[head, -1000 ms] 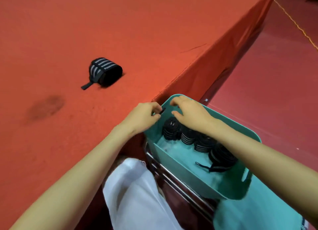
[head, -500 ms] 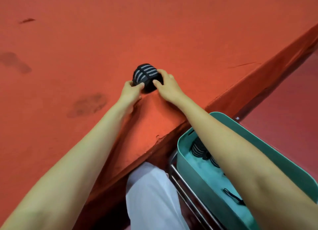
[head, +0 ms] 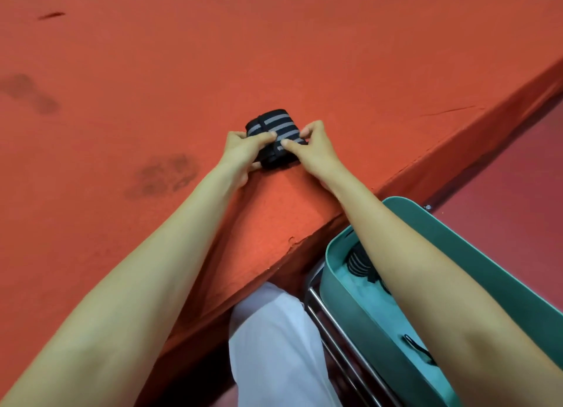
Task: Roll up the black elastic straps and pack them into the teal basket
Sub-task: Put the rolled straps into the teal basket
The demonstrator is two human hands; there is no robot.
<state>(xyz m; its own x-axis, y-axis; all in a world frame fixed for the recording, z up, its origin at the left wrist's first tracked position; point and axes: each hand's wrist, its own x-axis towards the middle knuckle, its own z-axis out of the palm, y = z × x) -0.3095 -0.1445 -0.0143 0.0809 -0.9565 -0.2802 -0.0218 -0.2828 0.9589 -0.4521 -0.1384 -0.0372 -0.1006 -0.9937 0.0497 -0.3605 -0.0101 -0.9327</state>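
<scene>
— Item on the surface?
— One black strap roll, grey-striped, on the orange surface, near its edge. Held by left hand and right hand, each grip closed round it.
— Surroundings?
— One teal basket below the edge; rolled straps inside, mostly hidden by the right forearm. Beside it, metal rails and white cloth.

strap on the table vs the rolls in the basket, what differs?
The table strap lies on the red table, held by the left hand and right hand; the basket rolls sit untouched in the teal basket. The table strap shows broad grey stripes; the basket rolls show thin pale lines. Both are black and rolled up.
</scene>
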